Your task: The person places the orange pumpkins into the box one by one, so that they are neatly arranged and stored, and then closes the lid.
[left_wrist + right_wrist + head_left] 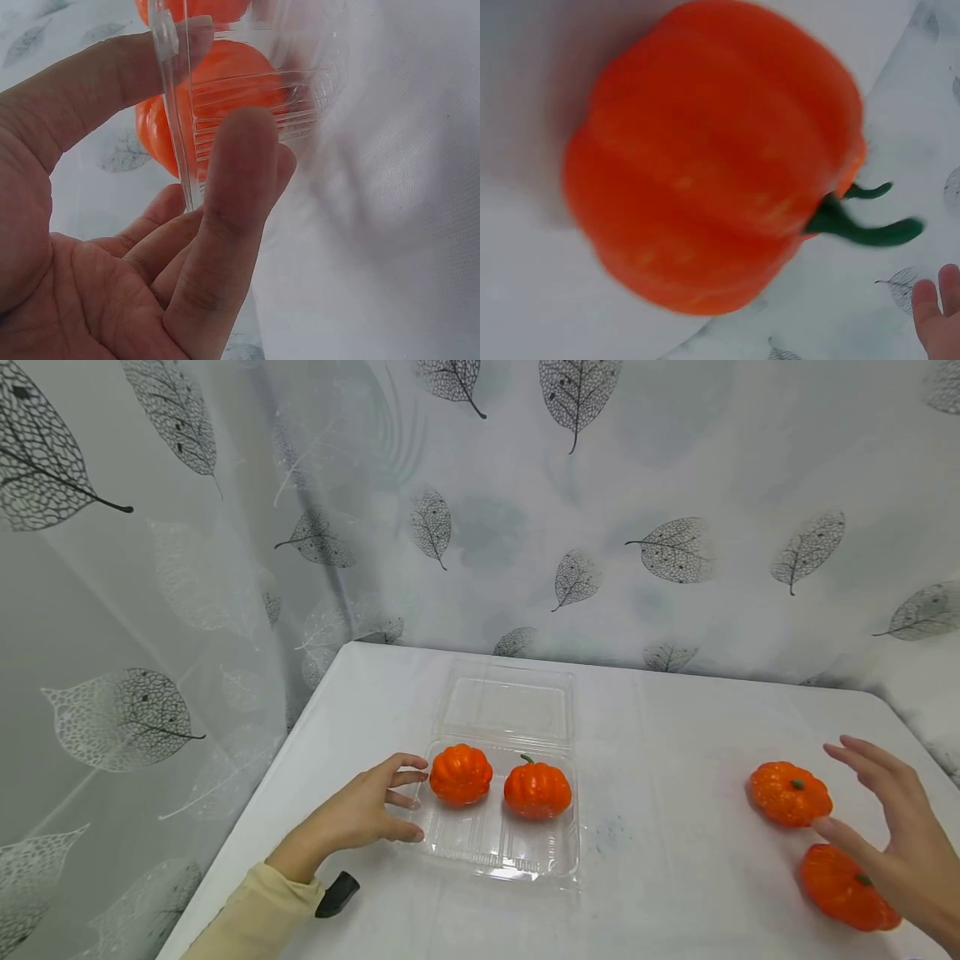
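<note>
My left hand [363, 806] is at the left edge of a clear plastic clamshell box [517, 856], its thumb and fingers spread along the rim. In the left wrist view the thumb tip overlaps the rim [174, 97]; how firmly it touches I cannot tell. Inside the box's base sit two orange toy pumpkins, one on the left [461, 775] and one with a green stem [537, 790] on the right. Over at the far right, my right hand [896, 827] hovers with fingers apart beside an orange pumpkin [789, 794] and partly in front of another pumpkin [847, 889].
The box's lid [506, 706] lies folded back flat behind its base. A white cloth covers the table [660, 752], and a leaf-patterned curtain [517, 527] hangs behind and to the left. A small black object [337, 894] shows beside the left sleeve.
</note>
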{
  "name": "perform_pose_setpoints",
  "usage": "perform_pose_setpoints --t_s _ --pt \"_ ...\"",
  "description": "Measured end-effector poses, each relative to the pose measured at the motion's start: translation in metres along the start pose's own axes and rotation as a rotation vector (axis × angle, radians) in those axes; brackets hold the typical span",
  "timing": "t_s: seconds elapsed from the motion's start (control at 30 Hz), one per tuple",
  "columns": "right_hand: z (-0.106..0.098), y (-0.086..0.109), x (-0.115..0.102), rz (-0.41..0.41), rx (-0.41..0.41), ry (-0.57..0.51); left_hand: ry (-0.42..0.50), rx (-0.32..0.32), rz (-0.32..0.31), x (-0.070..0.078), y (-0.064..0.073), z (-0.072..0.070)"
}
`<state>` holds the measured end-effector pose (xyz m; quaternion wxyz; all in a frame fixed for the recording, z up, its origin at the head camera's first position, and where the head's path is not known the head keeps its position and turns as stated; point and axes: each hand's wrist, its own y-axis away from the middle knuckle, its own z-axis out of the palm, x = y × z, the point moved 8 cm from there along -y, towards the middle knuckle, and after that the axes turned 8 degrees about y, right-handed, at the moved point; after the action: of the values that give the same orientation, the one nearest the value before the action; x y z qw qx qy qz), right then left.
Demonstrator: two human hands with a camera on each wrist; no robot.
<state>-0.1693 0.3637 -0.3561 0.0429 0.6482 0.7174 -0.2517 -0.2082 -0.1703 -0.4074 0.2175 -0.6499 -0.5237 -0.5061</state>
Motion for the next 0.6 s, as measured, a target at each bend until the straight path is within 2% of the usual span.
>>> perform_pose_setpoints --t_s 0.27,0.47,0.6 --pt "0.008 0.012 0.030 0.020 -0.035 0.002 -0.007 -0.003 0.012 0.000 0.000 0.000" --pt "0.021 0.020 0.056 0.111 -0.138 0.006 -0.012 -0.003 0.014 0.000 0.000 0.001" --pt "0.030 0.029 0.069 0.133 -0.172 -0.020 -0.008 0.000 0.004 -0.001 0.000 0.001"
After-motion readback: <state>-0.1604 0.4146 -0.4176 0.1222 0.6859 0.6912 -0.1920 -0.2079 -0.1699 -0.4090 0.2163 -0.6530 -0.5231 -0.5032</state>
